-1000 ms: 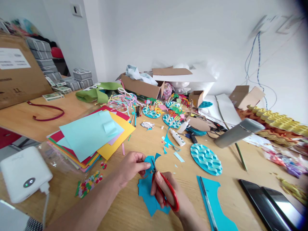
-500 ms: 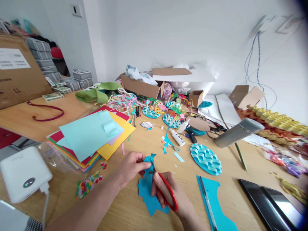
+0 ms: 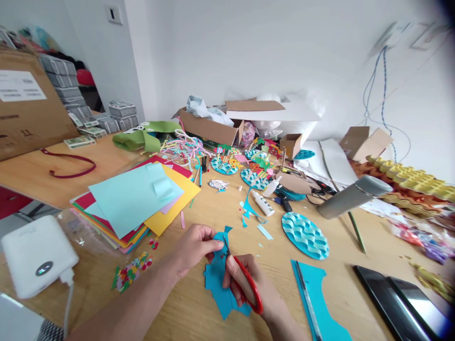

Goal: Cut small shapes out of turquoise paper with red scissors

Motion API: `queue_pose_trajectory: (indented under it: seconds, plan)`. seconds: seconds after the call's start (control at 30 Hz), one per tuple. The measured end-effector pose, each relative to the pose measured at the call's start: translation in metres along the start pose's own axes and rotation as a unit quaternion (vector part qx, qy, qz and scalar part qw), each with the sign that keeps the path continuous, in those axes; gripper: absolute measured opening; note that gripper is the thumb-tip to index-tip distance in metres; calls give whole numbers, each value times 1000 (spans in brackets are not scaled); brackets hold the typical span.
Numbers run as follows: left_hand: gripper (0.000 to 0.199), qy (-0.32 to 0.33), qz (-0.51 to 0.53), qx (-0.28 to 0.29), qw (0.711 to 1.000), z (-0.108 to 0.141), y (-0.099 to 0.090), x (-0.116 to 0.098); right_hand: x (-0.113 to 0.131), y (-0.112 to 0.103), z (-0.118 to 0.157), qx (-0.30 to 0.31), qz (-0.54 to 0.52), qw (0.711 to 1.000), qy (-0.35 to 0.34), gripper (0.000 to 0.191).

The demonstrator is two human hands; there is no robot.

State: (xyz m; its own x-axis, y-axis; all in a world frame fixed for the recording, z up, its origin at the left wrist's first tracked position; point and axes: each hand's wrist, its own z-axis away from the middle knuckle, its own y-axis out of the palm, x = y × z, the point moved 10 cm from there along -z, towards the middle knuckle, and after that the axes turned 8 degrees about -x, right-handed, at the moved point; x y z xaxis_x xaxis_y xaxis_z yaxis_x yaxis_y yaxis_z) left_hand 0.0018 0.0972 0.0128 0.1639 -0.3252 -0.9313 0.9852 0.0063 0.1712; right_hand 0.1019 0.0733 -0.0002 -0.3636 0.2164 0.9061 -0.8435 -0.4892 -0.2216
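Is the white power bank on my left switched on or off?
The power bank looks on: its round display shows glowing marks, one green. A plug sits in its end.

Wall [image 3: 231,57]: glowing evenly bright behind the flask [image 3: 350,199].
Tabletop [image 3: 185,308]: catching diffuse light left of the flask, with faint shadows.
Screen [image 3: 423,298]: mirroring whitish glare in front of the flask.
Scissors [image 3: 253,285]: showing crisply left of the flask.
Socket [image 3: 396,35]: smearing above the flask, near a blackened corner.

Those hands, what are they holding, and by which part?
Left hand: blue paper, by its left side. Right hand: red scissors, by the handles.
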Motion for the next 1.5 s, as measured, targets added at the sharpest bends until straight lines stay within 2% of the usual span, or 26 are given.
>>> queue_pose_trajectory:
  seconds: [0.63, 1.03, 1.3, 1.5]
  plan:
    - [24, -3, 12, -9, 1000, 3, 1, -7, 2, -2, 0, -8, 1, 1000, -17, 71]
    - [30, 7, 79, 4, 997, 5, 13, -8, 4, -5, -4, -31, -13, 999, -39, 72]
    - [31, -6, 102, -7, 995, -2, 13, 5, 4, -8, -5, -30, -17, 999, -38, 70]
    - [31, 7, 104, 26, 994, 0, 22, 3, 8, -17, -4, -46, -30, 998, -36, 72]
